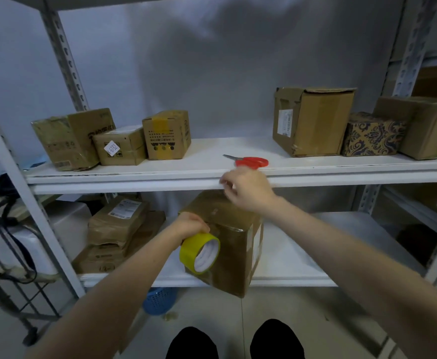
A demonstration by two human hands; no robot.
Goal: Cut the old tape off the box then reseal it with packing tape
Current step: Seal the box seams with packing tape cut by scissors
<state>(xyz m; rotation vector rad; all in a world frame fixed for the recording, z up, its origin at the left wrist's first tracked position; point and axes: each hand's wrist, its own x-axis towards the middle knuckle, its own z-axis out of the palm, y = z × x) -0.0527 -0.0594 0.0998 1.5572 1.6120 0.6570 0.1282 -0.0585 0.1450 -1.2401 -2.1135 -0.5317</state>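
The left hand [190, 224] grips a yellow tape roll [199, 252] against the near face of a brown box [234, 257], which stands on the lower shelf [303, 255] with one corner jutting past its front edge. The right hand [247, 189], blurred, fingers loosely curled and holding nothing that can be made out, hovers above the box top at the lip of the upper shelf [212, 158]. Red-handled scissors [248, 161] lie on that shelf just behind the hand, between two groups of cardboard boxes. A blue basket [159, 300] sits on the floor below.
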